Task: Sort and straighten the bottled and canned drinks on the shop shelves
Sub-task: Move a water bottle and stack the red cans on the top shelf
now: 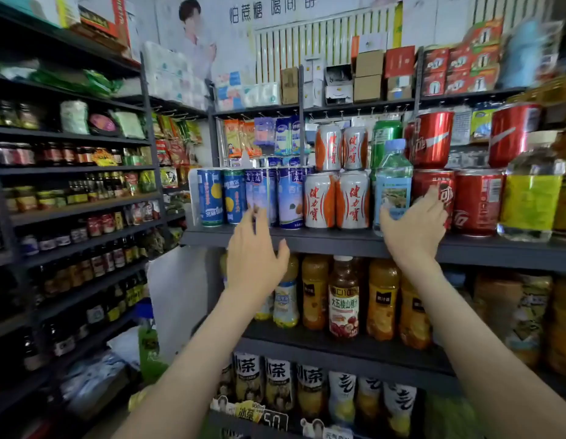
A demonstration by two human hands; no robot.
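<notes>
left hand (pixel 254 261) released, by four tall blue cans (pixel 234 198) | right hand (pixel 411 226) spread, touching clear blue-capped water bottle (pixel 394 182) | four white-orange cans (pixel 353 201) between

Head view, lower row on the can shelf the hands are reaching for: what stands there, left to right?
In order: dark blue tall cans → pale blue tall cans → white-and-orange cans → blue-capped water bottle → red cans → clear bottle with yellow label.
</notes>
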